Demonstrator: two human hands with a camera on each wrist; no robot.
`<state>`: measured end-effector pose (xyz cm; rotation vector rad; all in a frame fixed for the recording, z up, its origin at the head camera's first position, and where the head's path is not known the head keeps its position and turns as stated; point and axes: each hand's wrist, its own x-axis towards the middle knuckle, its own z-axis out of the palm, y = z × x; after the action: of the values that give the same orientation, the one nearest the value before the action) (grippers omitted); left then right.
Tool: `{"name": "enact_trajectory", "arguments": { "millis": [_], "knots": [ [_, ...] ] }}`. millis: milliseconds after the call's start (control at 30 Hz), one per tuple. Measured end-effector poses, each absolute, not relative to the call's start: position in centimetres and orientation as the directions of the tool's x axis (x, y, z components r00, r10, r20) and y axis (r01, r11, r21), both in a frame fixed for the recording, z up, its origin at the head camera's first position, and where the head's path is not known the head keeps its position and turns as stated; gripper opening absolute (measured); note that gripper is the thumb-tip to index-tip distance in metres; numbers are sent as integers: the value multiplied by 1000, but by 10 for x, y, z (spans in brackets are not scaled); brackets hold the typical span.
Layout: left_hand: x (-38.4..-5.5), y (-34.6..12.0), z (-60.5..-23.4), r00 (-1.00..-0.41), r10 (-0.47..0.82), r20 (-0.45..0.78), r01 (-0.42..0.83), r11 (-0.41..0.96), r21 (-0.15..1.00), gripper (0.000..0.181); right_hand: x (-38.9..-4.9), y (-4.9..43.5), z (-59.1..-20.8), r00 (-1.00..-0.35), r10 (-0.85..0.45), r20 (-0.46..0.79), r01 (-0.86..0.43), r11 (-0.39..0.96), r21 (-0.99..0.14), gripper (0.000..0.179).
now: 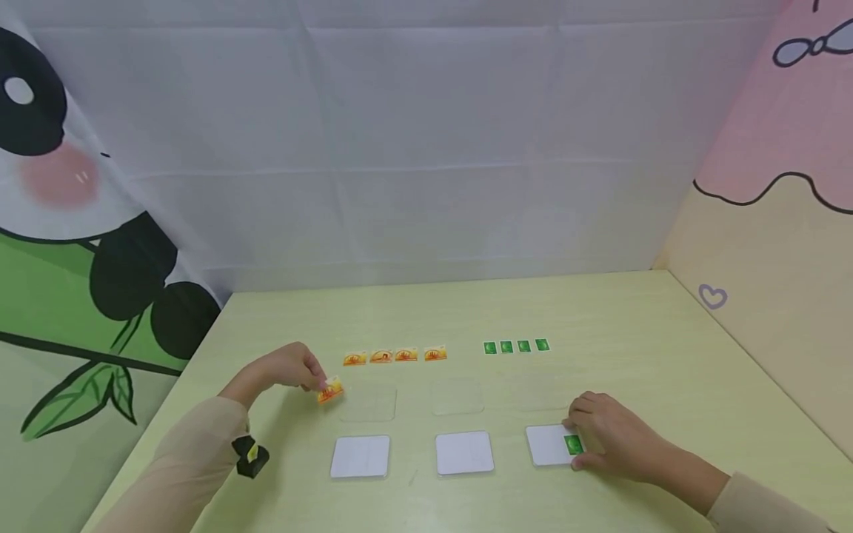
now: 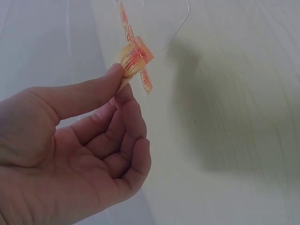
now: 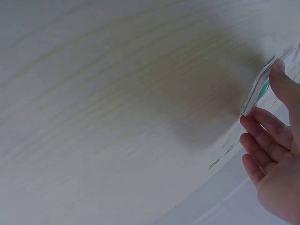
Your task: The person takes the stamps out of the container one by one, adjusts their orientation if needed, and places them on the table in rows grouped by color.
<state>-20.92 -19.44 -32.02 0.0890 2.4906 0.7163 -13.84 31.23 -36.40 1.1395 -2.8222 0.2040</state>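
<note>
In the head view my left hand (image 1: pixel 293 368) pinches a small orange-and-yellow picture card (image 1: pixel 329 390) between thumb and index finger, above the table's left part. The left wrist view shows the other fingers curled loosely below the card (image 2: pixel 136 56). On the right, my right hand (image 1: pixel 616 437) grips a white rectangular card (image 1: pixel 548 444) by its right end, thumb at the near edge and fingers at the far edge. A small green picture card (image 1: pixel 574 444) lies on that end. In the right wrist view the thumb and index finger span the white card's edge (image 3: pixel 255 91).
Two more white cards (image 1: pixel 360 457) (image 1: pixel 464 453) lie left of the held one. Behind them are clear rectangular pieces (image 1: pixel 457 397). Farther back stand a row of several orange picture cards (image 1: pixel 406 355) and several green ones (image 1: pixel 523 346). A white cloth (image 1: pixel 426 163) hangs behind the table.
</note>
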Motion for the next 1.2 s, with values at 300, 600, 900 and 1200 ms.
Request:
{"name": "enact_trajectory", "arguments": {
  "millis": [300, 600, 900, 1200],
  "knots": [
    [-215, -192, -318, -845, 200, -496, -68, 880, 470, 12, -138, 312, -364, -722, -682, 120, -692, 717, -89, 46],
    [-225, -191, -318, -850, 185, -493, -38, 912, 409, 11, -138, 312, -364, -727, -678, 111, -686, 721, -93, 46],
    [-232, -192, -317, -845, 192, -500, -32, 914, 404, 9, -139, 311, -361, -727, -678, 103, -686, 722, -90, 46],
    [-239, -190, -324, -846, 160, -508, -42, 931, 362, 7, -138, 310, -360, -727, -678, 107, -687, 720, -103, 46]
  ]
}}
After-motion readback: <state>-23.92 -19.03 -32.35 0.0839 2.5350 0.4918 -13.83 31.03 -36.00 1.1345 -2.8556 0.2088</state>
